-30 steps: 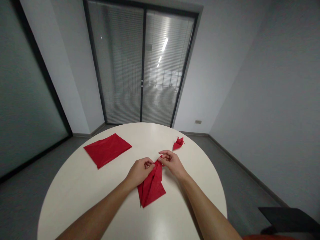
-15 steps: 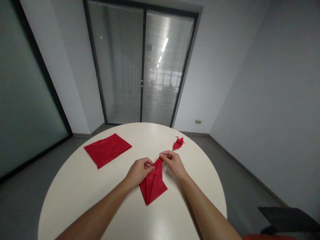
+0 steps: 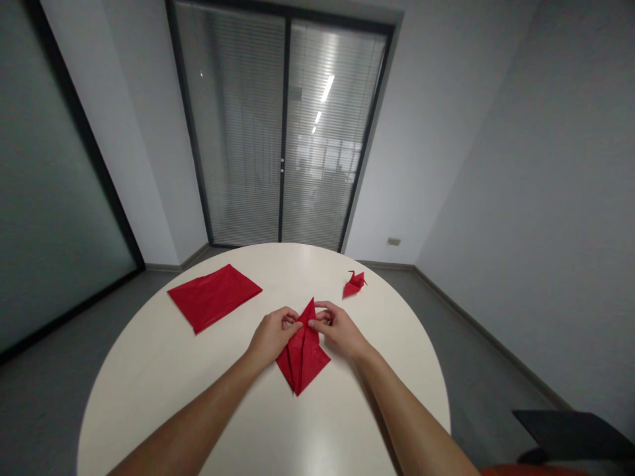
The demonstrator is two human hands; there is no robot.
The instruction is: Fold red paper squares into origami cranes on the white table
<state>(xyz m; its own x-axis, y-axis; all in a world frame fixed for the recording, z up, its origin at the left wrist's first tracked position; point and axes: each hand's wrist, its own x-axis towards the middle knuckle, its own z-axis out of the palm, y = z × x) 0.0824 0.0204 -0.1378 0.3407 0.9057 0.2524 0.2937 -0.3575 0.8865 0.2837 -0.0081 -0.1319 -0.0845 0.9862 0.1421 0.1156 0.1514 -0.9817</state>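
Note:
A partly folded red paper (image 3: 302, 354), kite-shaped with its point away from me, lies on the round white table (image 3: 149, 377) in front of me. My left hand (image 3: 270, 336) pinches its upper left edge with curled fingers. My right hand (image 3: 337, 327) pinches the upper right edge, close beside the left. The fingertips of both hands nearly meet just below the paper's top point.
A flat stack of red paper sheets (image 3: 213, 296) lies at the table's far left. A small finished red paper crane (image 3: 354, 283) stands at the far right of the table. A dark chair (image 3: 570, 433) shows at the lower right. Glass doors with blinds stand behind the table.
The folded paper has turned from lying slantwise to pointing straight away from me. Both hands have closed in on its upper edges, the right hand moving down and left.

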